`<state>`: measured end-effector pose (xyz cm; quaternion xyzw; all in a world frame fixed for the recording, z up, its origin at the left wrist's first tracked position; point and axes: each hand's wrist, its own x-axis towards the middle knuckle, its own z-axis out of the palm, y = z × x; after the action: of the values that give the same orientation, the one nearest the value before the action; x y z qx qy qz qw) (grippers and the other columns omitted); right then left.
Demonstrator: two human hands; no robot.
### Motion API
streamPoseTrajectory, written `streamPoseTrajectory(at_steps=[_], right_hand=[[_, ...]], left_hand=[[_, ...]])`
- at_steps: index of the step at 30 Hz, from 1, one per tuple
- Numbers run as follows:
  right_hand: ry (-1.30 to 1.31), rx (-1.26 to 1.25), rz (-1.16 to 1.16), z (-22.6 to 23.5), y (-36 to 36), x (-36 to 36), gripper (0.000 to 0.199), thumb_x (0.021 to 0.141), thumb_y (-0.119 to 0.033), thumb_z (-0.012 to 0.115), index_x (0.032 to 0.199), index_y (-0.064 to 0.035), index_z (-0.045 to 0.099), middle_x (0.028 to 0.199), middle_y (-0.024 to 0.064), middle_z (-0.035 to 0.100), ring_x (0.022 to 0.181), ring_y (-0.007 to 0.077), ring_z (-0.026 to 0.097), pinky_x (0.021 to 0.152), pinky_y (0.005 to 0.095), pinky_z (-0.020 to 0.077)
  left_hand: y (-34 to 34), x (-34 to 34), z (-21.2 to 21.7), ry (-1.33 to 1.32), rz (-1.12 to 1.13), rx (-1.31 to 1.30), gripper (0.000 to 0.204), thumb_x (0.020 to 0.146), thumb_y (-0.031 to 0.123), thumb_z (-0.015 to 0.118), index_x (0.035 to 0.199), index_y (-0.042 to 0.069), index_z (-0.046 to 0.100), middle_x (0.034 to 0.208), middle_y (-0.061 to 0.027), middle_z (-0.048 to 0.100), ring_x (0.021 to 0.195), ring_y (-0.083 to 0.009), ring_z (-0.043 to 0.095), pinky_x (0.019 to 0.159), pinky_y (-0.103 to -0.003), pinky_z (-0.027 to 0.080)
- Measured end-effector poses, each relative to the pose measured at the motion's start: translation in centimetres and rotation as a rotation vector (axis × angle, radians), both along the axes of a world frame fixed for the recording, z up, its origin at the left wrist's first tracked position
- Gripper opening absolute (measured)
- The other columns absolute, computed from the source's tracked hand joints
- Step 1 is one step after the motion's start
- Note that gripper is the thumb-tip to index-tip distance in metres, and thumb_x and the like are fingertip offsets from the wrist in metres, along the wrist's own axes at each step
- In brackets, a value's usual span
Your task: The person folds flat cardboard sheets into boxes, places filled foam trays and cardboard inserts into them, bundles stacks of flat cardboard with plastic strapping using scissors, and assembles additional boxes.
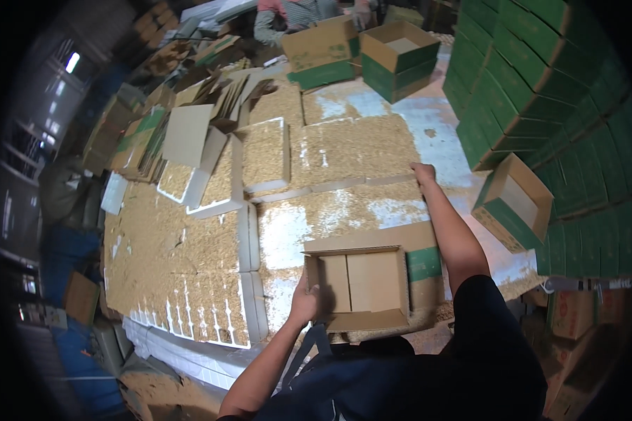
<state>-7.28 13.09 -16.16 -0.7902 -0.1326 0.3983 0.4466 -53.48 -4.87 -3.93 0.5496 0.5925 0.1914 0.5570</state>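
My left hand (305,303) grips the left wall of an open cardboard box (369,321), its thumb over the rim. Inside, the brown bottom flaps meet along a seam. Close behind lies another cardboard piece with a green band (424,266), partly hidden by the box. My right arm reaches forward past it. At the near right corner of a white tray filled with tan, grain-like bits (358,144), my right hand (423,174) has its fingers curled; what they hold, if anything, is hidden.
More bit-covered white trays (189,281) spread leftward. Flattened cartons (142,144) lean at the far left. Open green-and-brown boxes (398,67) stand at the back, with another open box (516,203) at right, beside tall green box stacks (505,84). Another person (288,21) is at the far side.
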Motion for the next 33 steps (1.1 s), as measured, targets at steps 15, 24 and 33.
streamPoseTrajectory(at_steps=[15, 24, 33], right_hand=[[0.199, 0.258, -0.180, 5.3, -3.5, 3.4, 0.045, 0.078, -0.037, 0.080, 0.111, -0.0108, 0.064, 0.075, -0.0010, 0.045, 0.057, 0.0141, 0.047, 0.047, 0.0274, 0.0360], [0.394, 0.472, 0.077, 10.6, -16.0, 8.3, 0.048, 0.088, -0.029, 0.068, 0.128, -0.0025, 0.060, 0.114, 0.0095, 0.067, 0.092, 0.0169, 0.064, 0.075, 0.0339, 0.0504], [0.537, 0.429, 0.231, 18.6, -26.3, 3.2, 0.053, 0.088, -0.026, 0.062, 0.132, 0.0024, 0.054, 0.124, 0.0143, 0.064, 0.114, 0.0255, 0.062, 0.098, 0.0370, 0.0493]], left_hand=[[0.3, 1.9, -0.5, 0.054, -0.107, 0.113, 0.070, 0.093, 0.002, 0.047, 0.157, 0.018, 0.024, 0.149, -0.0233, 0.044, 0.137, -0.0370, 0.043, 0.112, -0.036, 0.035], [1.0, 2.4, -1.4, 0.010, -0.146, 0.144, 0.072, 0.092, 0.002, 0.048, 0.157, 0.020, 0.023, 0.149, -0.0225, 0.043, 0.137, -0.0379, 0.043, 0.113, -0.037, 0.035], [0.9, 1.3, -2.1, -0.043, -0.113, 0.153, 0.072, 0.091, 0.006, 0.048, 0.157, 0.024, 0.022, 0.149, -0.0229, 0.043, 0.137, -0.0385, 0.043, 0.113, -0.038, 0.035]])
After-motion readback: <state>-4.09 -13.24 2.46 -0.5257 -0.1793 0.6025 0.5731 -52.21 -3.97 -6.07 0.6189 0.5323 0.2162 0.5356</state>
